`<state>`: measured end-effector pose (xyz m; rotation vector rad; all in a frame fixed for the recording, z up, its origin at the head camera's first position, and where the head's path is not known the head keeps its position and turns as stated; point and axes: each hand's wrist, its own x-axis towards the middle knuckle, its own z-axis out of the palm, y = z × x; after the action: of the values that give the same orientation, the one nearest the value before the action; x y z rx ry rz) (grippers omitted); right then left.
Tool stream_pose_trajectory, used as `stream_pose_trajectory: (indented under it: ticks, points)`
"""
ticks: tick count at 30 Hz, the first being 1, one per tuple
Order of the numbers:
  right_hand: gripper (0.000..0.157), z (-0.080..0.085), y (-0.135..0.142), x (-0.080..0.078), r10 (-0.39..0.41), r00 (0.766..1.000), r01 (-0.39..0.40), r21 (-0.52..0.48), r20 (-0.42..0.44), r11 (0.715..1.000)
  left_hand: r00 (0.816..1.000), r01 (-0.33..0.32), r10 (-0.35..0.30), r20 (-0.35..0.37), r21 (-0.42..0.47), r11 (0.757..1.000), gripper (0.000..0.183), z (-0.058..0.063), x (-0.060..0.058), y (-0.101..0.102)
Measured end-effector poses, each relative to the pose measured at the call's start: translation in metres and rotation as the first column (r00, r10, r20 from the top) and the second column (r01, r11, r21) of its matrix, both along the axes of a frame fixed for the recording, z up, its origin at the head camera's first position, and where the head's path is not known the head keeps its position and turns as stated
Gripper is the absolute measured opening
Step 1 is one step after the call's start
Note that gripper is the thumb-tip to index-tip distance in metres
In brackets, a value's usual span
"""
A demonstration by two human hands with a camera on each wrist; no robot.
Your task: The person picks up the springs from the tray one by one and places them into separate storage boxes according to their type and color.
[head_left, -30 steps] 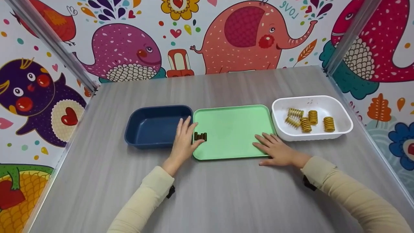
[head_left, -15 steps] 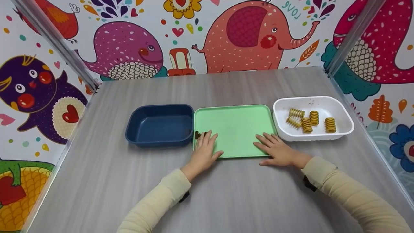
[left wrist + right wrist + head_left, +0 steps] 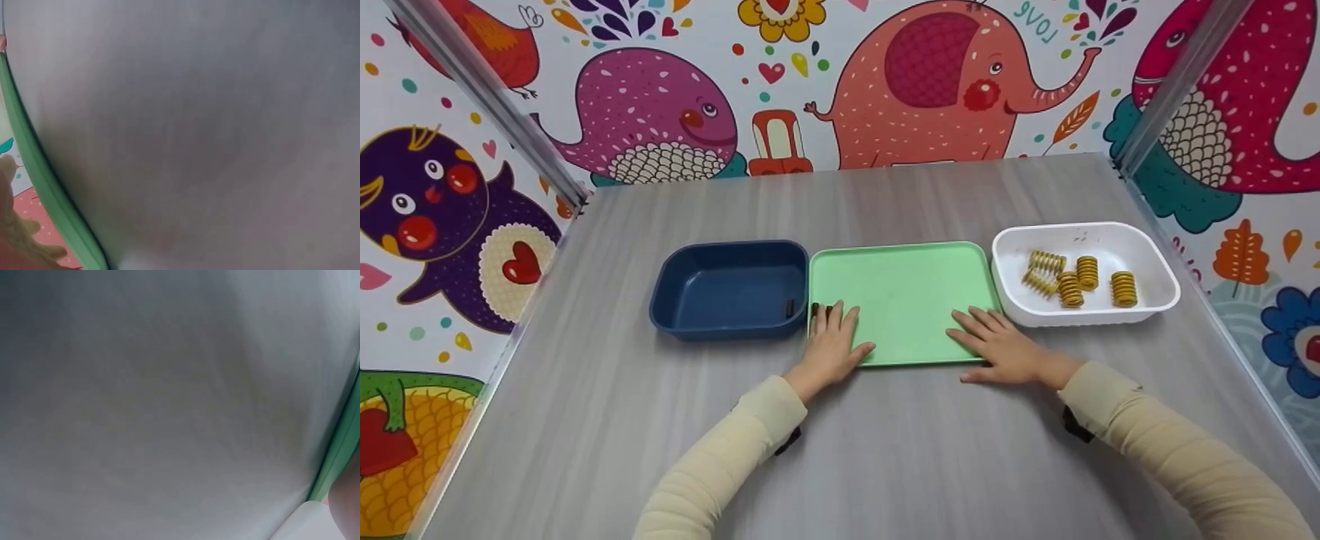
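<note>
In the head view my left hand point(image 3: 830, 346) lies over the front left corner of a green tray point(image 3: 901, 281), fingers straight and spread. Just beyond its fingertips small dark brown pieces point(image 3: 815, 309) show at the tray's left edge, partly hidden by the fingers. My right hand point(image 3: 1003, 350) rests on the tray's front right corner with fingers spread, holding nothing. Along the tray's left side stands a dark blue bin point(image 3: 727, 330), with a small dark piece point(image 3: 790, 307) inside near its right wall. Each wrist view catches the tray's green edge point(image 3: 42, 163) and part of a hand.
To the tray's right, a white bin point(image 3: 1166, 281) holds several yellow coil springs point(image 3: 1087, 273). The grey wood-grain table point(image 3: 915, 450) meets printed cartoon walls point(image 3: 660, 90) behind and at both sides. Metal posts point(image 3: 1177, 97) stand at the back corners.
My left hand has moved from between the blue bin and tray rightward and nearer, over the tray's corner, partly covering the dark pieces. A dark piece now shows in the blue bin. My right hand stays.
</note>
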<state>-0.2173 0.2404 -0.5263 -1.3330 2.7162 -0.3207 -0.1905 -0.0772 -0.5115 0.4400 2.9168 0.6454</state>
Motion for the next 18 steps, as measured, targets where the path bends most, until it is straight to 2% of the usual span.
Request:
stream_pose_trajectory:
  ticks: [6,18]
  points:
    - [0.076,0.001,0.000,-0.001,-0.006,1.000,0.006,0.013,0.020,1.000,0.999,0.015,-0.014,0.044,-0.030,0.999,0.068,0.001,-0.002,0.003]
    - [0.076,0.004,-0.001,0.000,-0.012,0.999,0.011,0.037,0.044,0.999,0.997,0.063,-0.060,0.053,-0.053,0.997,0.067,0.003,-0.002,0.013]
